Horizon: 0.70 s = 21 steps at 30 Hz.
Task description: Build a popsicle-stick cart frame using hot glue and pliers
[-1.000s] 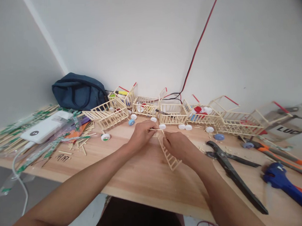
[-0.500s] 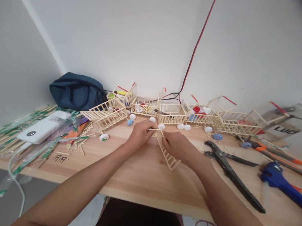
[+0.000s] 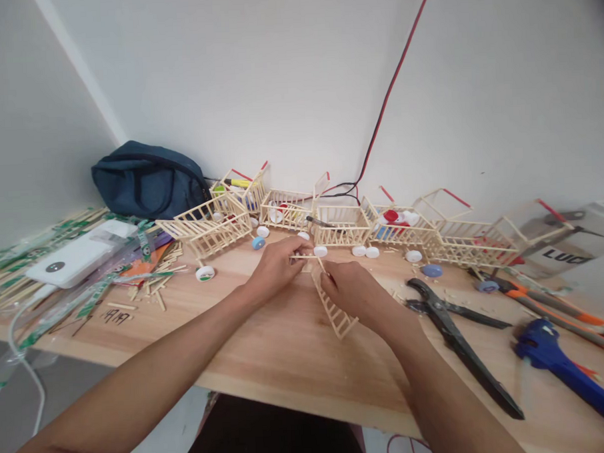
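Observation:
A small ladder-like frame of thin wooden sticks [image 3: 338,316] slants over the table in front of me. My right hand [image 3: 352,286] is closed around its upper part, covering much of it. My left hand [image 3: 278,262] pinches a short thin stick [image 3: 306,257] that meets the top of the frame; whether the two are joined I cannot tell. Just beyond my fingers stands a row of little stick-built carts, among them a middle cart [image 3: 342,226] with white bottle-cap wheels [image 3: 320,251].
Pliers [image 3: 462,346], a blue glue gun [image 3: 563,362] and orange-handled cutters [image 3: 560,305] lie to the right. On the left are a white power bank [image 3: 80,253], bundled sticks [image 3: 14,272] and cut scraps [image 3: 159,286]. A dark blue bag [image 3: 150,180] sits against the wall.
The view has shifted slightly, so everything appears a little further left and up. Both hands keep nearly the same hold on the stick and the frame.

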Motion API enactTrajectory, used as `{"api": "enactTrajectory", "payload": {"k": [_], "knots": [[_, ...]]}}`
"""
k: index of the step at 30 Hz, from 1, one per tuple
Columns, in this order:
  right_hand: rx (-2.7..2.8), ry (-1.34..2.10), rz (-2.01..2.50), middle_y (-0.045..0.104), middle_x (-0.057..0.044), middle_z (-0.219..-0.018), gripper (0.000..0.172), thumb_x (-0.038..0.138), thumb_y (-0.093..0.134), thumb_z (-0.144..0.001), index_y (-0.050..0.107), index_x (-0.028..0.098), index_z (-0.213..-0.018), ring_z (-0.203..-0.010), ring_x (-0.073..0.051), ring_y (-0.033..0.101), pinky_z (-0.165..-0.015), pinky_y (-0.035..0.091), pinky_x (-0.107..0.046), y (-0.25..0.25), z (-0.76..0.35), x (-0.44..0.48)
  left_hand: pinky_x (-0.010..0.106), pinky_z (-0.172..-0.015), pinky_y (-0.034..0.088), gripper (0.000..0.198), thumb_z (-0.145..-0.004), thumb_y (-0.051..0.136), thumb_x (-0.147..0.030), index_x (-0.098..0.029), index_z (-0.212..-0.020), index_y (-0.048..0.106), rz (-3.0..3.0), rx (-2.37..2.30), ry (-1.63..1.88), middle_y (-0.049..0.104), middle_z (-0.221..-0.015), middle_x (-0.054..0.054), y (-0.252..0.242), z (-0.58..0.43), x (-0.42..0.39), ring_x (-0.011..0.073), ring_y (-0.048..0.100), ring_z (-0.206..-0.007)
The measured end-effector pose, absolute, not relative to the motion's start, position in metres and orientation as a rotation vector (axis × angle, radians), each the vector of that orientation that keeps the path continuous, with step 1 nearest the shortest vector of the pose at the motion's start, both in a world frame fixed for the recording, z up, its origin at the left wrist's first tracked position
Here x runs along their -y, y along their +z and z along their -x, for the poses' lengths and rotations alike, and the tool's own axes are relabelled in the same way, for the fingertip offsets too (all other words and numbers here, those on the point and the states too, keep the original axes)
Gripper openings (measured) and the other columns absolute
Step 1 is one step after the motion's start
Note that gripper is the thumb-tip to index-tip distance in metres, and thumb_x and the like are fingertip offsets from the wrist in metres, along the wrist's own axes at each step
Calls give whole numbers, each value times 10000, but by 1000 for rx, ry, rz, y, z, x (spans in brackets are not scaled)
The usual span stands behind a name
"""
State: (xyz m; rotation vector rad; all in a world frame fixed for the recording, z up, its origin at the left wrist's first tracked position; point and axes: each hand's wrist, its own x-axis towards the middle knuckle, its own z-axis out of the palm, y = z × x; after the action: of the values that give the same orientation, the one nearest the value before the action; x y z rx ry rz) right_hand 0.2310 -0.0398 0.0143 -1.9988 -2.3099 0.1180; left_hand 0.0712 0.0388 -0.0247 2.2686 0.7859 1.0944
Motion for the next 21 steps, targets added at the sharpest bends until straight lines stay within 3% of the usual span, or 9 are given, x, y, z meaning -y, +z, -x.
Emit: {"api": "enactTrajectory", "payload": {"k": [8, 17, 21], "knots": [[2315, 115, 1977, 716, -144, -819, 286, 181, 381, -891, 658, 117, -868, -682, -175, 612, -595, 296, -273, 14, -232, 39, 266, -772, 468, 378, -682, 510, -34, -170, -1019, 616, -2328, -792, 1098, 666, -946, 29, -16, -70, -36, 155, 601, -862], [2305, 117, 1951, 709, -126, -776, 262, 179, 398, -885, 647, 126, -825, -652, -163, 590, -578, 281, -266, 11, -232, 39, 318, -858, 485, 577, -600, 519, -36, -187, -1154, 568, -2284, -848, 982, 611, -1182, 64, -11, -60, -39, 198, 574, -1018], [2299, 109, 1976, 709, -124, -781, 256, 178, 401, -889, 645, 124, -833, -655, -161, 586, -582, 279, -267, 14, -231, 40, 299, -773, 490, 638, -595, 600, -103, -169, -1224, 521, -2275, -990, 841, 618, -1120, 70, -8, -46, -45, 188, 590, -904]]}}
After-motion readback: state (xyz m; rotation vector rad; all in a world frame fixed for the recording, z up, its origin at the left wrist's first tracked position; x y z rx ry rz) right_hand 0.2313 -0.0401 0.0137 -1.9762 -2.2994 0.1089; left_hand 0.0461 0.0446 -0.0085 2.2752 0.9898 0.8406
